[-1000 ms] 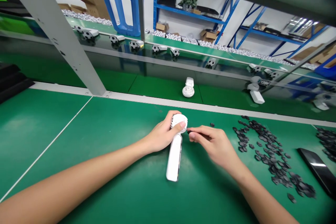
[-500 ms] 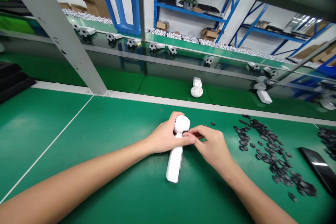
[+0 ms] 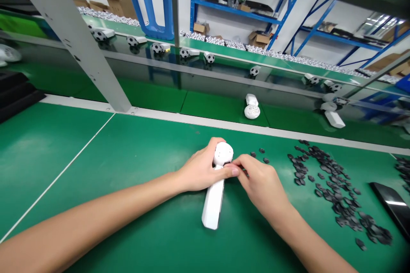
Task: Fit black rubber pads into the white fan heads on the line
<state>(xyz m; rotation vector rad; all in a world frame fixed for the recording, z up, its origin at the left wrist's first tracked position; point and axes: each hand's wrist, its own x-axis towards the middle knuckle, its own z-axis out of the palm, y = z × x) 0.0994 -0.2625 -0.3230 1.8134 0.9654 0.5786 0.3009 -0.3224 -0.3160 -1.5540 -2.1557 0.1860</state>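
Left hand [image 3: 200,171] comes in from lower left, forearm low over the desk [image 3: 141,222], fingers curled round the far side of a white handheld device [image 3: 212,205], thumb stretched across its neck; firm grip. Right hand [image 3: 264,180] comes from lower right, wrist bent, fingers curled, index tip at a small black piece [image 3: 227,163] on the lower edge of the device's round head; left thumb covers the contact, so can't tell if the right pinches the piece or just pushes it. Device sits mid-desk between both hands, handle pointing toward the wearer: smooth white casing, long flat-sided handle, disc-like head with tiny dark dots. Desk is smooth green with a thin white line at left. Right side: loose scatter of black pieces [image 3: 339,194], small, angular, matte; a few strays near the right hand. Beyond them a glossy black slab [image 3: 392,204] with rounded corners. Pale metal strip [image 3: 192,122] edges the desk; grey post [image 3: 83,47] rises from it at left, blocking part of the background. Past the strip, another white device [image 3: 252,111] lies on a green surface. Further back: row of football-patterned units [image 3: 158,47], blue frame [image 3: 168,8], cardboard boxes [image 3: 120,2], blue shelving [image 3: 237,10].
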